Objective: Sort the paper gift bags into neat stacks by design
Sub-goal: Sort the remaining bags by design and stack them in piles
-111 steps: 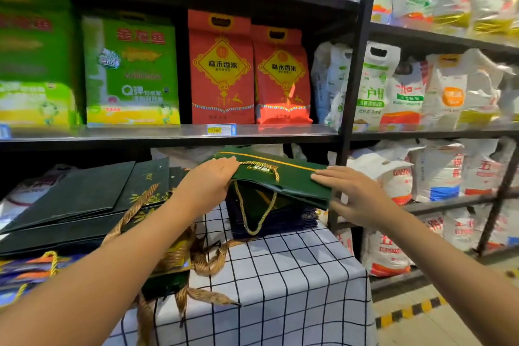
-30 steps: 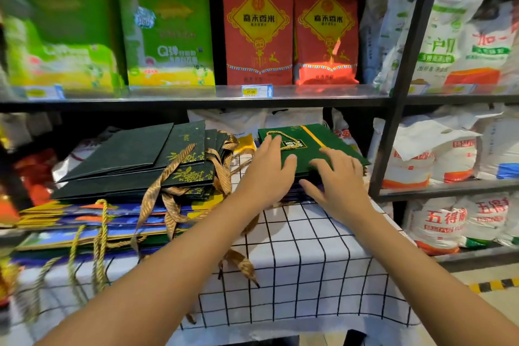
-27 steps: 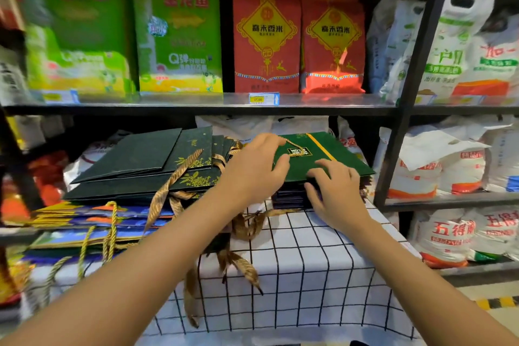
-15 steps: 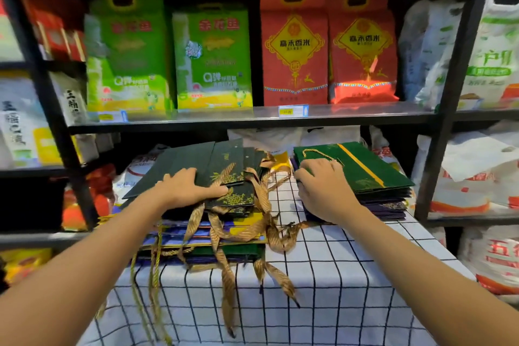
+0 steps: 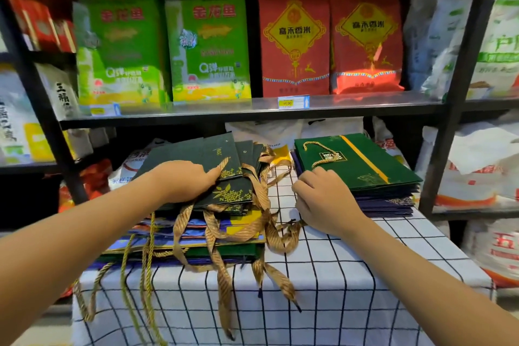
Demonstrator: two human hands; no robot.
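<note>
Resting the left hand (image 5: 185, 180) on the dark green bags (image 5: 196, 160) topping the mixed pile at the checked tabletop's (image 5: 351, 275) left, grip curling around their near edge. Holding the right hand (image 5: 323, 199) loosely curled, clamped on nothing, touching the near corner of the gold-striped green bag stack (image 5: 365, 166) on the right.

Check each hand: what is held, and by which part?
The left hand grips the dark green gift bags at their near edge. The right hand, fingers curled, shows no clear hold.
</note>
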